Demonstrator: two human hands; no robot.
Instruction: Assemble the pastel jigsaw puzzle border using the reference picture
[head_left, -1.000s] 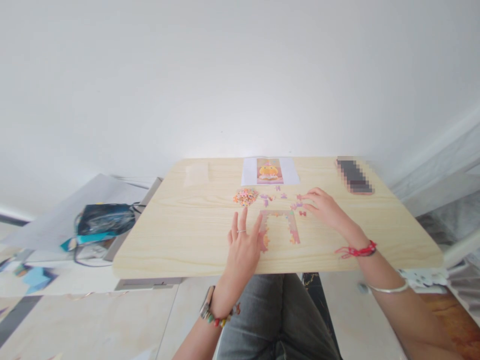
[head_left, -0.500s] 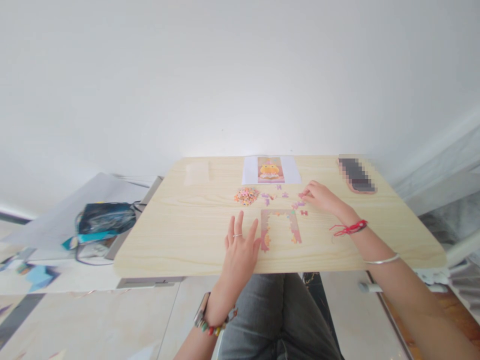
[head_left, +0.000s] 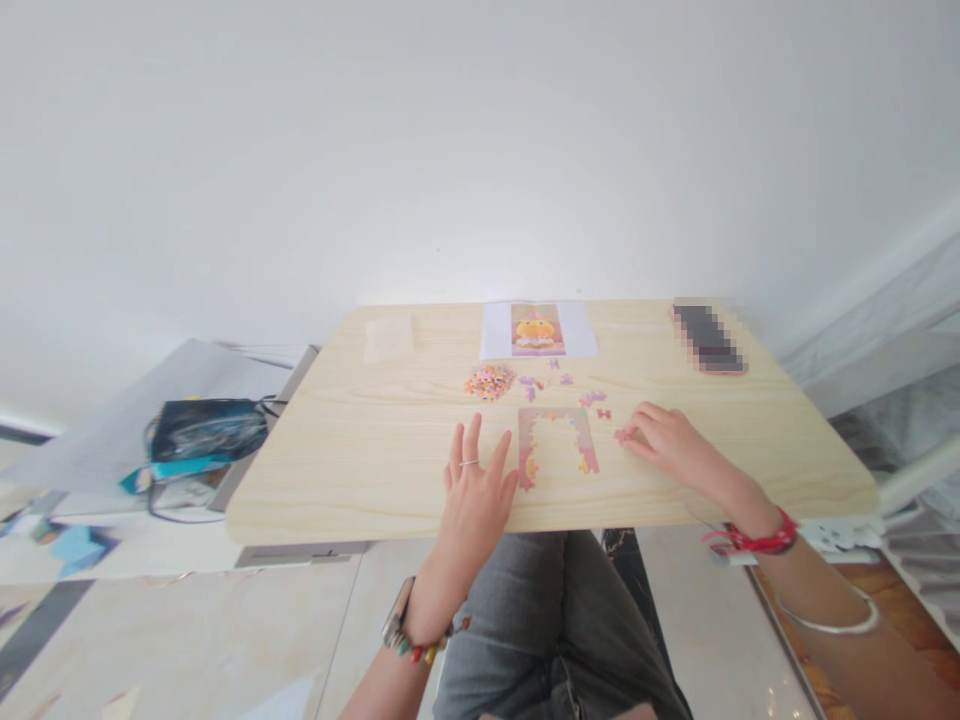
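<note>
The right hand has come nearer the person and to the right since 0.5 s ago, bringing 1 pink piece away from the loose pieces. Its thumb and fingertips pinch that piece just above or on the table; which of the 2, I cannot tell. The left hand, about where it was, is spread palm down with 1 ring on it, its thumb just beside the frame; whether they touch is unclear.

The frame has 3 joined sides, left, far and right, and its near side is open. The pink piece is right of it, apart from it. Beyond the frame's right side lie 1 red piece and, just past it, a purple clump too small to count. Farther off are 2 separate purple pieces, 1 near and 1 far, with another clump to their left, its count unclear. Left of that is 1 pile of many pieces.

Behind these lies 1 sheet bearing 1 picture. 1 phone lies at far right, 1 clear packet at far left.
</note>
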